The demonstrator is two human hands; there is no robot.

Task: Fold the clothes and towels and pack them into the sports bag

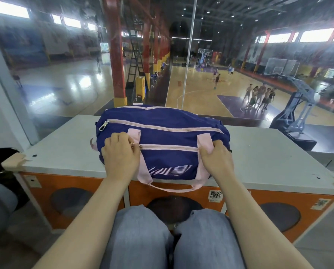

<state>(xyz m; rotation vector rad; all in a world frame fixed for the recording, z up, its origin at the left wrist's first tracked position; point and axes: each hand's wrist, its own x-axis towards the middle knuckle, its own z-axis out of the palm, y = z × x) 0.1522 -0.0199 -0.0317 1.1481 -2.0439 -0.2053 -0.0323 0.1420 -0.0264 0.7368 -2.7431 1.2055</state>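
The navy sports bag [162,140] lies zipped at the near edge of the grey counter top [269,152], the left hand [120,154] pinching its front pocket zipper pull [136,146] while the right hand [217,159] grips a pink handle strap [206,141].

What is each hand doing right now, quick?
Left hand: fingers curled, pinching the front pocket zipper pull of the sports bag.
Right hand: grip closed on the pink strap.
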